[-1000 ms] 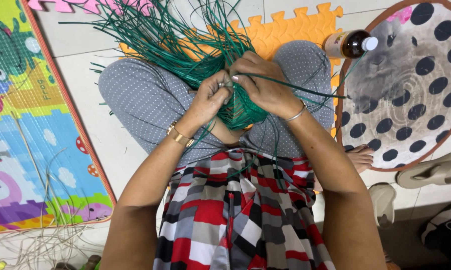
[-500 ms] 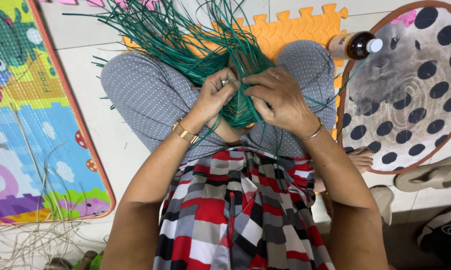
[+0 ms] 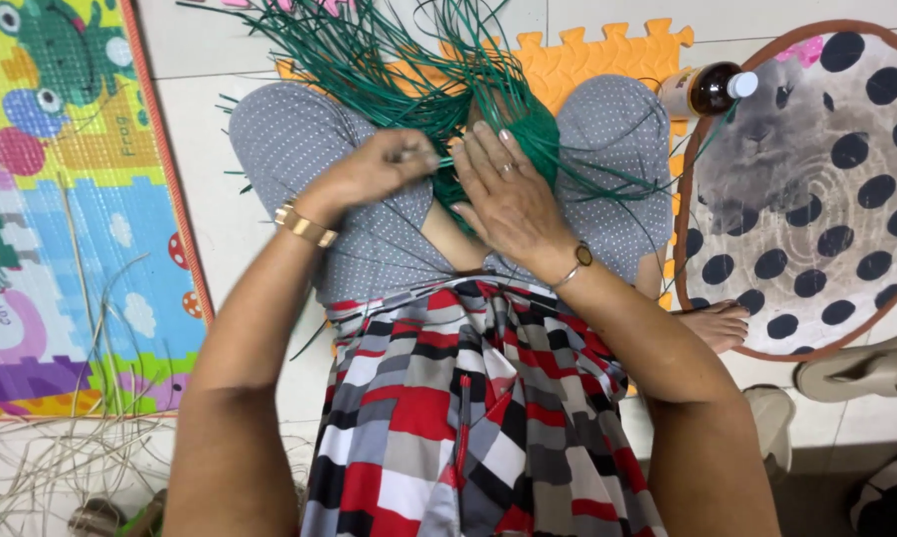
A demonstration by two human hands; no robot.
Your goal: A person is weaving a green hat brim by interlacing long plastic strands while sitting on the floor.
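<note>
Far left of the floor: a bright kids' play mat (image 3: 61, 199) w/ a frog picture, running along the left edge; pale loose straw strands (image 3: 61, 457) scattered over the mat's lower corner & the tiles at bottom left. Next over, the left hand (image 3: 374, 171), gold bangle on the wrist, fingers pressed together, pinching a thin green strand just left of the woven piece. Centre: the green woven bundle (image 3: 498, 129) sits in the lap between the knees, on grey dotted trousers (image 3: 299, 129); its loose green strips (image 3: 369, 50) fan up & out toward the top edge, over an orange foam puzzle tile (image 3: 607, 55). Right hand (image 3: 508, 194), thin bracelet at the wrist, lies flat on the woven part, fingers slightly spread, pressing down rather than closed round anything. The 2 hands are just beside each other, fingertips nearly meeting at the weave. Below them, a red/grey/black checked top fills the bottom centre. Right: a brown bottle (image 3: 709, 89) w/ pale cap lies on its side at the rim of a round spotted mat (image 3: 816, 189) w/ a rabbit print. A bare foot (image 3: 712, 323) shows at that mat's lower left edge; sandals (image 3: 861, 368) near the bottom right corner.
</note>
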